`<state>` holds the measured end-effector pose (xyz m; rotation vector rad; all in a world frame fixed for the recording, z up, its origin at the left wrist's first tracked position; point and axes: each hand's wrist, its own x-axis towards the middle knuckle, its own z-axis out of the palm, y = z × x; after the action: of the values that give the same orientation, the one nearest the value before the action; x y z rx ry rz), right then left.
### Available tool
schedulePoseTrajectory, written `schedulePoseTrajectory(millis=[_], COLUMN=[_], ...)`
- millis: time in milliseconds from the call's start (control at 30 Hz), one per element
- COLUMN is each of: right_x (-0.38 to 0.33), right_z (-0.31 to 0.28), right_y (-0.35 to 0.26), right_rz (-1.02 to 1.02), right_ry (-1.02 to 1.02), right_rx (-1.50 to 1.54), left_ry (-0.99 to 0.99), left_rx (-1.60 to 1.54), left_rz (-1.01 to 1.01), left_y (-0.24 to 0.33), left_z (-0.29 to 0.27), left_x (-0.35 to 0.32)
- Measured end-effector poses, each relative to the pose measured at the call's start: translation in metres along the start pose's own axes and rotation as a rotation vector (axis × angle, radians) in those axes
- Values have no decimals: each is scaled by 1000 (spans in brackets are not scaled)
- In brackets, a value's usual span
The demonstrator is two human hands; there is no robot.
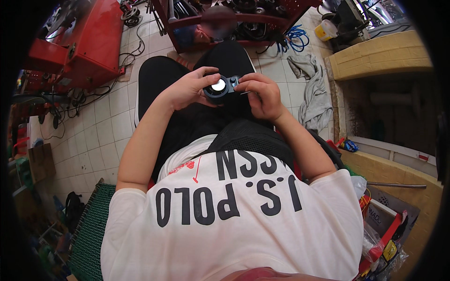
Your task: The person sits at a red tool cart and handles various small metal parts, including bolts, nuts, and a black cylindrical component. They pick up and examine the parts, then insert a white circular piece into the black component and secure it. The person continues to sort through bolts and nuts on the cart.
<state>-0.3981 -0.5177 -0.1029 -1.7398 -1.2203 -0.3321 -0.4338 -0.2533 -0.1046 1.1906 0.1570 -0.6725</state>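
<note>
Above my lap I hold a small dark blue-grey round device (224, 88) with a bright white disc in its face and a squarish lug on its right side. My left hand (196, 87) is closed around its round end, thumb on top near the disc. My right hand (262, 96) pinches at the lug, its fingers bent. A thin, light sliver shows under the right fingertips, too small to name. The exact kind of the device cannot be made out. My legs in black trousers (161, 77) lie beneath both hands.
A red tool cart (225, 16) with parts stands ahead of my knees. To the left is a large red machine (89, 42) with cables on the tiled floor. At right lie a grey cloth (311, 93), a blue coiled hose (296, 38) and a yellow ledge (382, 55).
</note>
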Motion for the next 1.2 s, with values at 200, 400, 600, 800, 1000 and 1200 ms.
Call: schedulePoseTrajectory(millis=[200,400,600,800,1000,1200], right_x=[-8,-9,-18,-16,-7,6], right_z=[16,24,38,44,42,38], right_y=[4,5,7,4,6,4], right_rz=[114,94,249,408,461,511], right_ry=[147,-123,-256,-172,-232,-283], right_rx=[230,182,292,446,409,419], left_ry=[-5,85,212,371,297,290], left_rx=[-2,214,579,1050,1150,1078], left_rz=[-10,-90,-58,435,546,537], left_y=[3,1,-5,-8,1,2], left_z=[-6,-27,-17,-6,-6,-11], left_x=[-8,-27,-55,-76,-77,-70])
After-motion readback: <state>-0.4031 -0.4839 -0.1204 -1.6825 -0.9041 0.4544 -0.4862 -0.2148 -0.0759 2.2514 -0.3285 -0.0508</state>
